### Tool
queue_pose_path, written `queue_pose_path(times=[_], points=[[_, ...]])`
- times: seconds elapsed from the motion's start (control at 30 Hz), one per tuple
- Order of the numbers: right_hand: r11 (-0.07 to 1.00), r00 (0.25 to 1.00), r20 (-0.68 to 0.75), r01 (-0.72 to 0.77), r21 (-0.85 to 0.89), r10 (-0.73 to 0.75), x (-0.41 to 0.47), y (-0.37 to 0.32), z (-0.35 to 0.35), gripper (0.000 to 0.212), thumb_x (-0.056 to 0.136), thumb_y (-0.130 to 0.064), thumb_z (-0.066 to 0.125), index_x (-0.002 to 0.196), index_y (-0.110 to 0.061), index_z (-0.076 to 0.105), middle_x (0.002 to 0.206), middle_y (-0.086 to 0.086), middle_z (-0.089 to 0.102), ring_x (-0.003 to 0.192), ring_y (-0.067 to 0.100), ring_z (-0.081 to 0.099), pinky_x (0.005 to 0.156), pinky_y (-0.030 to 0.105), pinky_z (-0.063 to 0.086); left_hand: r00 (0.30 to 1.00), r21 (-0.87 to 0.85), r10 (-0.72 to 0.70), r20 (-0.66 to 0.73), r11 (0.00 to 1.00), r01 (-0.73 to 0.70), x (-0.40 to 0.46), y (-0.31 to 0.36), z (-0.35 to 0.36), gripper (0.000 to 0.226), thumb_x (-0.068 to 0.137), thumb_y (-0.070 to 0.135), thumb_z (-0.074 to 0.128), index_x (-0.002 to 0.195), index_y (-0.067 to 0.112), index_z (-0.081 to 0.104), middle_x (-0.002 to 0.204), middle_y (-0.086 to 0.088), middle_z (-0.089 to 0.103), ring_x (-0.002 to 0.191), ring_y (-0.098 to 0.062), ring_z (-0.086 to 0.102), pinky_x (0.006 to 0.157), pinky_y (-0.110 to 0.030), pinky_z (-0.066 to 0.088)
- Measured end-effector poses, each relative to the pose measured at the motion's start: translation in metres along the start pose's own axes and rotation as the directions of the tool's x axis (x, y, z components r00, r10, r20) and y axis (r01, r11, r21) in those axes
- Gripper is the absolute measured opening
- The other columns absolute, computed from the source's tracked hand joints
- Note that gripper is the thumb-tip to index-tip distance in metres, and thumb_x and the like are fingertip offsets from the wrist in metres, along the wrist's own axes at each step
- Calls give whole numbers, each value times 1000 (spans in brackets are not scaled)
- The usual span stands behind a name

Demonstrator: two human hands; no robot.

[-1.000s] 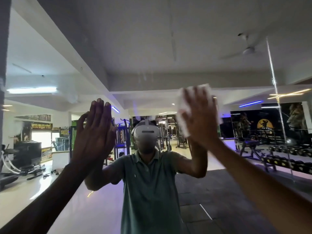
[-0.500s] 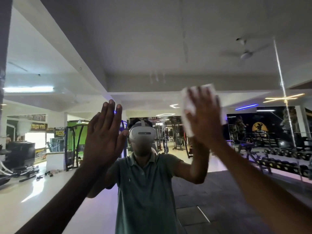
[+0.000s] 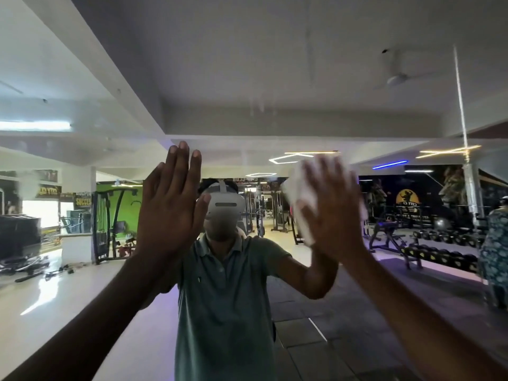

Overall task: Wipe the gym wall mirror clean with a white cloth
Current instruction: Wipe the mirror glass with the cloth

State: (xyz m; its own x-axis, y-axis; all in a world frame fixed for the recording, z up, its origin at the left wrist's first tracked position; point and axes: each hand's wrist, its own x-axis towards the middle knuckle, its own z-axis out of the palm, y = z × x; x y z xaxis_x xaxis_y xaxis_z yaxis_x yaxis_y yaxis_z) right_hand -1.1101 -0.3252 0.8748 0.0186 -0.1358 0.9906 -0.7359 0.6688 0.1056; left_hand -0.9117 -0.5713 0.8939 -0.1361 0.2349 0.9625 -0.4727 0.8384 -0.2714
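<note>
The wall mirror (image 3: 247, 78) fills the whole view and reflects the gym and me. My left hand (image 3: 170, 204) lies flat against the glass left of centre, fingers straight and pointing up. My right hand (image 3: 330, 207) presses a crumpled white cloth (image 3: 298, 199) flat onto the glass right of centre, fingers spread; the cloth shows around the fingers and palm edge, and the hand is blurred. Faint drip streaks (image 3: 258, 108) run down the glass above the hands.
A vertical seam (image 3: 460, 100) between mirror panels runs down at the right. Reflected behind me are weight machines (image 3: 112, 221), a dumbbell rack (image 3: 439, 254) and another person in a patterned garment (image 3: 494, 243) at the far right.
My right hand with the cloth has slid down and slightly right on the glass. My left hand has shifted to the right, toward the centre, still flat.
</note>
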Motion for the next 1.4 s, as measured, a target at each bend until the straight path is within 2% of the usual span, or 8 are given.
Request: queue_pose_path(times=[0.17, 0.43, 0.53, 0.67, 0.93, 1.03, 1.2, 1.4], points=[[901, 894, -114, -435, 14, 433, 9, -32, 2, 76, 104, -63, 25, 170, -25, 18, 178, 10, 12, 163, 39, 10, 127, 65, 16, 1000, 8, -6, -12, 1000, 6, 1, 3, 0, 67, 110, 39, 32, 166, 6, 20, 174, -18, 12, 163, -31, 10, 127, -49, 18], [975, 968, 146, 191, 115, -207, -84, -82, 4, 69, 109, -52, 37, 170, -26, 19, 179, 5, 4, 165, 33, -2, 128, 66, 10, 1000, -43, 11, -5, 999, -11, 1, 2, -5, 68, 110, 44, 22, 166, 7, 20, 174, -18, 15, 162, -31, 11, 126, -48, 18], [996, 995, 54, -87, 14, 87, -67, 3, 0, 69, 109, -55, 26, 169, -21, 23, 178, 10, 12, 164, 38, 4, 127, 67, 14, 1000, -85, -12, 17, 996, 13, 1, 5, -7, 67, 110, 40, 28, 166, 6, 21, 174, -20, 15, 163, -32, 9, 127, -48, 16], [805, 802, -74, -594, 12, 593, -58, 43, -4, 78, 107, -65, 7, 169, -20, 23, 176, 14, 18, 161, 41, 16, 125, 68, 21, 996, -99, -68, 55, 992, 73, -8, 42, -7, 66, 106, 29, 32, 164, 0, 21, 173, -24, 12, 162, -37, 4, 129, -49, 12], [995, 982, 156, 99, 28, -102, -136, 19, -6, 69, 108, -52, 32, 169, -22, 22, 178, 10, 8, 164, 37, 4, 129, 64, 12, 995, -188, 17, 94, 982, 1, -43, 147, 18, 68, 105, 35, 36, 165, 4, 24, 173, -19, 16, 162, -34, 13, 128, -55, 20], [974, 974, 52, -216, -70, 219, -119, 108, -8, 72, 106, -50, 35, 169, -19, 21, 177, 12, 13, 164, 36, 7, 131, 59, 10, 995, -161, 43, 90, 987, -28, -47, 144, 20, 67, 108, 38, 29, 165, 4, 22, 173, -19, 16, 162, -34, 14, 128, -56, 20], [672, 666, -103, -739, 47, 739, -112, 116, -2, 82, 106, -68, 11, 169, -17, 23, 175, 15, 21, 161, 41, 19, 124, 67, 23, 997, -114, 11, 82, 993, -1, -49, 151, 25, 67, 107, 33, 31, 166, 3, 19, 173, -19, 15, 162, -33, 13, 130, -53, 14], [991, 983, 181, -34, 130, 10, -179, -14, -2, 75, 103, -53, 36, 169, -20, 25, 178, 12, 9, 164, 40, 3, 128, 68, 9, 998, -111, 46, 53, 993, -40, -49, 147, 23, 70, 103, 28, 44, 164, 1, 23, 172, -22, 20, 161, -36, 17, 130, -53, 15]])
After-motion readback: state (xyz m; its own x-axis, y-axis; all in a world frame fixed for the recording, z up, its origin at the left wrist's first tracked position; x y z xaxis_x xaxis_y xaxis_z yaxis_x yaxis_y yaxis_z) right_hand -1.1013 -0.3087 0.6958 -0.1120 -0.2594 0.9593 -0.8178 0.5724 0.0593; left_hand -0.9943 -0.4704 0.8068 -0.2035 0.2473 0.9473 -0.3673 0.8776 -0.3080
